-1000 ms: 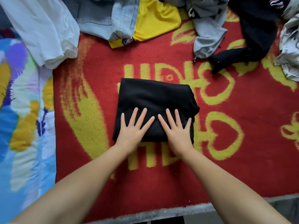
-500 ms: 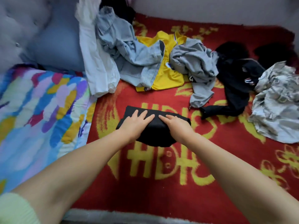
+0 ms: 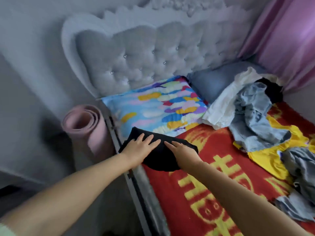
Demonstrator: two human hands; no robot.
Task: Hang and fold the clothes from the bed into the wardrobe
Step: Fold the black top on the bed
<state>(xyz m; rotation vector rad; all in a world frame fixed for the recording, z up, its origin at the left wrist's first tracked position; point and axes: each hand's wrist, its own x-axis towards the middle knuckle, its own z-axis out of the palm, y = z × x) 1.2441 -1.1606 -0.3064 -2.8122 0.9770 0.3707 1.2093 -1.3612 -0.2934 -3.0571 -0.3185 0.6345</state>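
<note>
Bed (image 3: 146, 189) under red blanket (image 3: 213, 193): patterned pillow (image 3: 158, 106), loose clothes heap (image 3: 255, 120).

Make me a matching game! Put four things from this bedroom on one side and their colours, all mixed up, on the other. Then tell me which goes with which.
Things:
1. folded garment under both hands
2. rolled mat beside the bed
3. curtain
4. jersey in the pile

Colours:
A. yellow
B. pale pink
C. black
D. purple-pink

Pairs: 1-C, 2-B, 3-D, 4-A
</note>
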